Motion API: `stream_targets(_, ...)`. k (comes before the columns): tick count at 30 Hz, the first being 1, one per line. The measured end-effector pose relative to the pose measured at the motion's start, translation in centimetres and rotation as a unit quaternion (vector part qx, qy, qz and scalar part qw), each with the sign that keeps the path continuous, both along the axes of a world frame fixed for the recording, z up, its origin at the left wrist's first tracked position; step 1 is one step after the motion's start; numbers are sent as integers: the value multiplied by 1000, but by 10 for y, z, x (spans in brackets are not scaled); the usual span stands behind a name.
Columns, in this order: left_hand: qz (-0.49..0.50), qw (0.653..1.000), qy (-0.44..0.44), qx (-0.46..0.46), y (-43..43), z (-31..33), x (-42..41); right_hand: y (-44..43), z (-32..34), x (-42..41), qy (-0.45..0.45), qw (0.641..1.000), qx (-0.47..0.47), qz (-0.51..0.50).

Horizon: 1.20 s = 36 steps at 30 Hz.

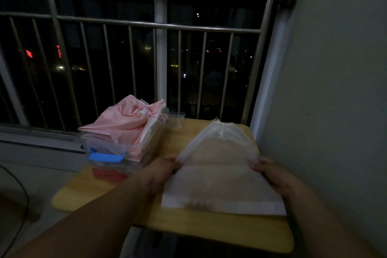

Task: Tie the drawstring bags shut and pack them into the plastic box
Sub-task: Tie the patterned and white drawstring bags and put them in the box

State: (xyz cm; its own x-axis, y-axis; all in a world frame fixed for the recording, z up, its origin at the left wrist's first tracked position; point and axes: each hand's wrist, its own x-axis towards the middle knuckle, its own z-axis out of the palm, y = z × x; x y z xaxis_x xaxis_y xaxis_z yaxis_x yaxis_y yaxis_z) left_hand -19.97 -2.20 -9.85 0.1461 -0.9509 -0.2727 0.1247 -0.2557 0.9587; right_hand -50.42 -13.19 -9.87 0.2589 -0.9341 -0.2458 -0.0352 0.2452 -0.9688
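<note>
Lying flat on the right half of a small wooden table (209, 229), a translucent white drawstring bag (222, 180) has its long axis running from the person toward the window, with its gathered neck pointing away and its straight bottom edge nearest the camera. The neck is puckered to a narrow point, where a loop of white cord (216, 120) shows, so the bag tapers from a broad base; a horizontal crease crosses its middle. The left hand (165, 170) grips the bag's left edge with curled fingers, and the right hand (270, 174) grips the right edge in the same way; motion blur hides finer detail of the fingertips. To the left, near the table's far corner, stands a clear plastic box (117, 148) with a blue latch (104, 156), filled above its rim with pink drawstring bags (127, 119), the topmost tied with a pale cord. Something red (109, 175) shows low at the box's near end. A small clear plastic cup (177, 120) stands just beside the box, before a metal railing (146, 25).
</note>
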Motion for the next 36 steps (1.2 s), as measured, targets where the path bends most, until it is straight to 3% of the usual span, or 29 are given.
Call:
stream_targets(4, 28, 999, 27, -7, 4, -1, -3, 6, 2, -5, -21, 999, -6, -27)
stream_targets(8, 26, 993, 113, -12, 11, 5, -5, 3, 2, -6, -75, 995, 54, -33)
stream_targets(12, 108, 987, -108, -59, 5, -7, -6, 2, -3, 3, 126, 990, -65, -18)
stream_targets(14, 124, 973, -174, -84, 11, -9, -11, 6, -4, 6, 142, 986, -83, -38)
stream_targets(16, 130, 964, -205, -108, 18, -8, -11, 6, -3, 9, 147, 988, -39, -37)
stream_targets(19, 158, 952, -224, -137, 26, -5, -11, 15, 6, 14, 239, 971, 10, 13)
stream_targets(22, 152, 954, -219, -139, 38, -1, -15, 29, 14, 21, 327, 944, -47, 16)
stream_targets(24, 109, 954, -237, -145, 49, 4, -19, 26, 20, 21, 325, 941, -91, -2)
stream_targets(27, 99, 928, -301, -196, 59, 18, -16, 25, 50, 29, 290, 943, -152, -56)
stream_targets(31, 158, 887, -343, -265, 64, 54, -10, 24, 107, 55, 231, 941, -236, -71)
stream_targets(36, 264, 877, -302, -265, 78, 111, 30, 16, 182, 137, 201, 915, -348, -23)
